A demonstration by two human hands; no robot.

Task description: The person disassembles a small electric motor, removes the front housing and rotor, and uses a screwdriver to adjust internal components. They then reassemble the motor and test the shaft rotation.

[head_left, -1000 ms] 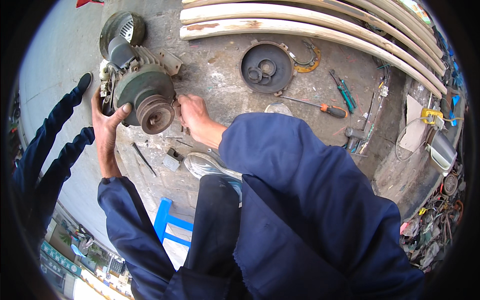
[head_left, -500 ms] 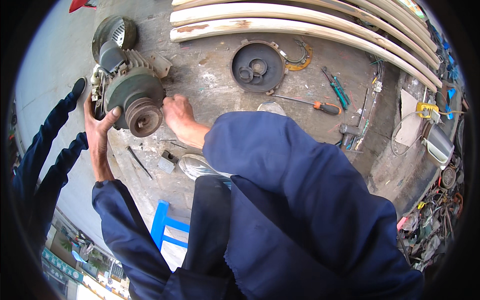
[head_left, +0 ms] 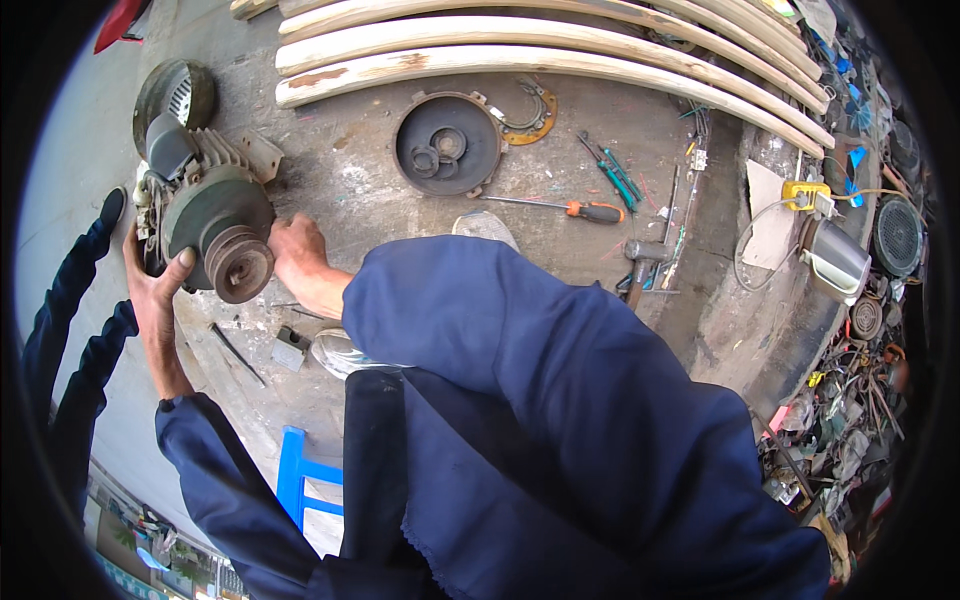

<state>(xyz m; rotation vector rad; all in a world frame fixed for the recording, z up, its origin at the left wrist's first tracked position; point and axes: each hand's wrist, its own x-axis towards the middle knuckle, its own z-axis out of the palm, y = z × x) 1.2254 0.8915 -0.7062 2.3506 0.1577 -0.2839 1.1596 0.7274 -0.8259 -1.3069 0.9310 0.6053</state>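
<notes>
A green electric motor (head_left: 190, 208) with cooling fins stands on the stained floor at the left, its rusty grooved pulley (head_left: 240, 270) facing me. My left hand (head_left: 155, 292) grips the motor's left side, with the thumb along the lower front edge and the other fingers partly hidden behind. On the opposite side, my right hand (head_left: 298, 253) is closed, its curled fingers against the housing just beside the pulley. Whatever those fingers hold, if anything, is hidden. A round fan cover (head_left: 150, 95) lies behind the motor.
Beyond my right arm lie a round end cover (head_left: 410, 125) holding rings, a screwdriver (head_left: 592, 211), pliers (head_left: 615, 180) and a hammer (head_left: 650, 250). Long wooden poles (head_left: 480, 62) span the back. A blue stool (head_left: 290, 475) is near my legs. Another person's legs (head_left: 80, 270) show at left.
The whole view has shifted, so the scene sits further left and slightly lower. Both hands stay at the motor, in nearly the same pose.
</notes>
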